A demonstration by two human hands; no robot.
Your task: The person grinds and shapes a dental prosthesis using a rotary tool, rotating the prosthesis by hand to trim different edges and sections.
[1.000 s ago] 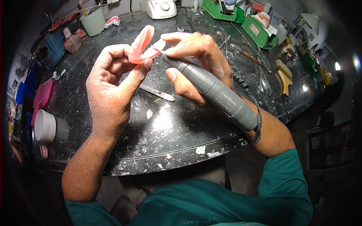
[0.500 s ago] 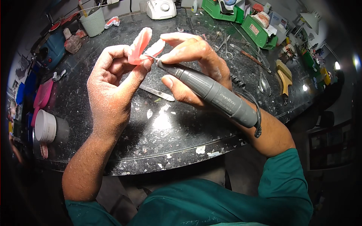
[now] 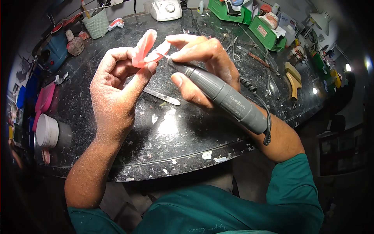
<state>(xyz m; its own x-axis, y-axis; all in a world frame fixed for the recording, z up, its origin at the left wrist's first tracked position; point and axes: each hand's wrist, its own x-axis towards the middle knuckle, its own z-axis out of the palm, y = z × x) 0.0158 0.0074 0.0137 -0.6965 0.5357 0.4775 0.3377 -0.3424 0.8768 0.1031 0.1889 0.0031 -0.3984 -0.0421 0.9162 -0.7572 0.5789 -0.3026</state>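
Head view: we see the fingers of the left hand [image 3: 116, 84] pinching the denture [image 3: 143, 53] above the tabletop [image 3: 194, 136], between its far and near edges. The fingers of the right hand [image 3: 212, 58] grip the handpiece [image 3: 222, 91], its bur [image 3: 164, 55] at the denture's right limb; whether they touch, we cannot tell. Below lies a blunt metal tool [image 3: 163, 96]. We note the tub [image 3: 47, 130] by the left edge, the brush [image 3: 295, 83] near the right.

Wears a teal-green top [image 3: 175, 208] with short, creased sleeves [image 3: 292, 179], marked with faint pale lettering [image 3: 206, 227] on the front; bears whitish dust [image 3: 102, 87] on left hand [image 3: 115, 89] and forearm [image 3: 91, 165].
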